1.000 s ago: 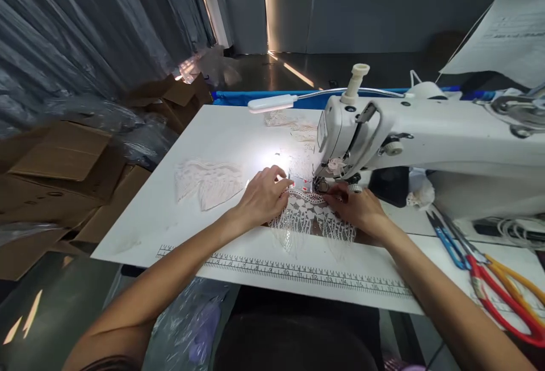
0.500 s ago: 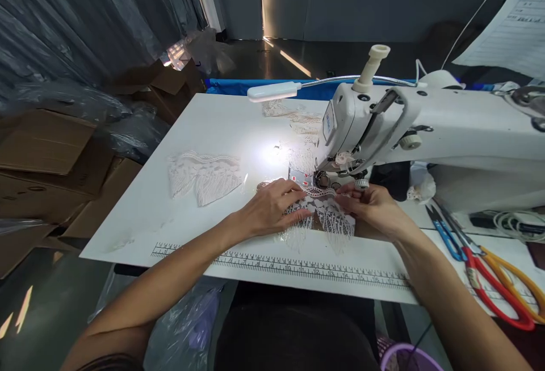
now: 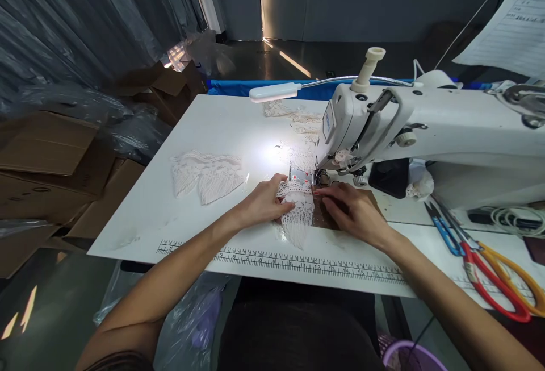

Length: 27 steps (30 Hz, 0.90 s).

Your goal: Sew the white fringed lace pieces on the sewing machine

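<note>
A white lace piece [image 3: 298, 215] with dangling fringe lies in front of the needle of a white sewing machine [image 3: 438, 124]. My left hand [image 3: 266, 200] grips the lace's left side between thumb and fingers. At the opposite edge, close to the presser foot, the bent fingers of my right hand [image 3: 353, 212] pinch the lace band; its exact hold is partly hidden. Beneath that hand shows a brown plate [image 3: 324, 216]. Another white lace piece [image 3: 219, 178] rests flat to the left. More lace [image 3: 304, 121] trails behind the needle.
Blue-handled scissors [image 3: 447, 234], red-handled scissors [image 3: 489, 280] and orange-handled scissors [image 3: 517, 274] lie at the right. A lamp [image 3: 275, 92] lights the white table [image 3: 140, 212]. A printed ruler [image 3: 272, 258] runs along the front edge. Cardboard boxes [image 3: 46, 144] stand left.
The lace has gone from spread out between both hands to a narrower, seemingly folded shape. My right hand has moved left towards the needle, and my left hand has shifted slightly left.
</note>
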Motion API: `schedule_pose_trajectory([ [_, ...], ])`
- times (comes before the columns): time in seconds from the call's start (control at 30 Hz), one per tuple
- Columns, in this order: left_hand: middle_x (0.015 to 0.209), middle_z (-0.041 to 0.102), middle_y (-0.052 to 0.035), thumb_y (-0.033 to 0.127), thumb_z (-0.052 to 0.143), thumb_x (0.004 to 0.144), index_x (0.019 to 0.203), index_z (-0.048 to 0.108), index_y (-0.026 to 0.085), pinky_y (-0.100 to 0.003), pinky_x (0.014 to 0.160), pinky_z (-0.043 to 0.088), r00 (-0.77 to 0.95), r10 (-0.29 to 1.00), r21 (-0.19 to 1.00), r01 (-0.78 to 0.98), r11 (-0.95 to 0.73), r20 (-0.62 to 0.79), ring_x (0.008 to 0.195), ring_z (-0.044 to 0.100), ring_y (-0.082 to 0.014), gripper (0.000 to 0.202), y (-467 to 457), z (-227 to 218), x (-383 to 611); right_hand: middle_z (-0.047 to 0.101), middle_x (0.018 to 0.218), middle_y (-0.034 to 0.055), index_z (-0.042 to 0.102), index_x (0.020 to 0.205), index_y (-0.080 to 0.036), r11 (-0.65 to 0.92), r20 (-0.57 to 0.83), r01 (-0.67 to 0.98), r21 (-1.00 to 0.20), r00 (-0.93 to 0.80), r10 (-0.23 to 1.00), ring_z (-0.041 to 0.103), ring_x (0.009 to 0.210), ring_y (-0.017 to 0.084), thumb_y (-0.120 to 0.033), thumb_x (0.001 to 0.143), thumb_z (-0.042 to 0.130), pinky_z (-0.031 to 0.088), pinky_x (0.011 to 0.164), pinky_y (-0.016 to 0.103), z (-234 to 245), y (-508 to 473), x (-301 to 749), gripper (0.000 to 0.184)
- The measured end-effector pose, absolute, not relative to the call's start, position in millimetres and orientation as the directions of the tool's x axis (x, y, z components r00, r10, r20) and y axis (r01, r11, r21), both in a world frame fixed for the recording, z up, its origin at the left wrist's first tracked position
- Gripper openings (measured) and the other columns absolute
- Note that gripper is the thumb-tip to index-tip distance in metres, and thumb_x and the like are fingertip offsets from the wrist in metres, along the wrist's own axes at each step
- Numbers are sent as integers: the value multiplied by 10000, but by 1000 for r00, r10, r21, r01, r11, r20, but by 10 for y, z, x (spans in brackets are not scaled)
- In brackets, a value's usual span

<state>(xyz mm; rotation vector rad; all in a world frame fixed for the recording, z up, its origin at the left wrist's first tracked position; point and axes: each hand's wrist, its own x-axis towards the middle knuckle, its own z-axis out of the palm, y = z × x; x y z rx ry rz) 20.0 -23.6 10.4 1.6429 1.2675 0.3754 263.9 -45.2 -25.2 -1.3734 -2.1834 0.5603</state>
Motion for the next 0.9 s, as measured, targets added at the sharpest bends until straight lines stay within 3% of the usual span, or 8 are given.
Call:
schedule_pose_trajectory([
  [0.07, 672, 639, 11, 348, 679, 847, 1428, 365, 113, -280, 562, 533, 377, 880, 831, 556, 34, -289, 563, 677, -176, 701, -268, 79, 262, 614, 1144, 150, 647, 1248, -209, 566, 264, 728, -388, -500, 825, 581, 1019, 290, -309, 986, 408, 469, 896, 498, -298, -443, 2641, 368],
  [0.17, 669, 641, 20, 342, 664, 871, 1465, 311, 134, -303, 601, 554, 345, 903, 817, 577, 13, -258, 539, 665, -165, 721, -292, 41, 330, 582, 1104, 172, 635, 1277, -198, 601, 275, 767, -223, -543, 794, 556, 969, 298, -303, 999, 366, 463, 858, 520, -346, -370, 2627, 400],
  [0.33, 774, 696, -38, 396, 721, 845, 1466, 320, 129, -331, 669, 585, 312, 916, 805, 593, 17, -250, 566, 681, -168, 786, -225, 38, 287, 595, 1085, 132, 627, 1289, -234, 616, 289, 715, -330, -545, 787, 544, 1002, 287, -323, 996, 403, 495, 828, 468, -391, -281, 2702, 380],
  [0.5, 1166, 666, -184, 413, 742, 829, 1437, 385, 175, -271, 558, 577, 261, 907, 791, 600, 117, -332, 540, 686, -140, 744, -133, 47, 236, 591, 1137, 123, 549, 1382, -255, 576, 324, 675, -460, -477, 817, 536, 1048, 293, -348, 986, 441, 477, 913, 512, -486, -322, 2751, 421],
  [0.6, 1246, 623, -208, 429, 730, 841, 1429, 397, 194, -244, 501, 562, 229, 909, 782, 606, 146, -347, 543, 693, -138, 715, -118, 45, 238, 577, 1120, 123, 568, 1367, -268, 568, 302, 694, -442, -482, 823, 525, 1053, 298, -327, 988, 440, 464, 908, 521, -521, -352, 2734, 404],
  [0.77, 1209, 648, -176, 456, 709, 857, 1432, 383, 206, -211, 453, 543, 225, 900, 796, 577, 185, -373, 574, 702, -142, 706, -99, 54, 225, 554, 1175, 138, 564, 1376, -278, 586, 293, 730, -352, -508, 810, 487, 1103, 330, -280, 971, 459, 456, 890, 537, -508, -374, 2693, 419],
  [0.9, 1215, 643, -177, 416, 742, 835, 1402, 432, 203, -223, 468, 546, 228, 902, 772, 616, 158, -367, 558, 695, -137, 680, -84, 49, 225, 564, 1171, 135, 595, 1341, -267, 576, 298, 739, -349, -495, 816, 487, 1109, 327, -273, 973, 444, 458, 901, 530, -507, -380, 2678, 398],
])
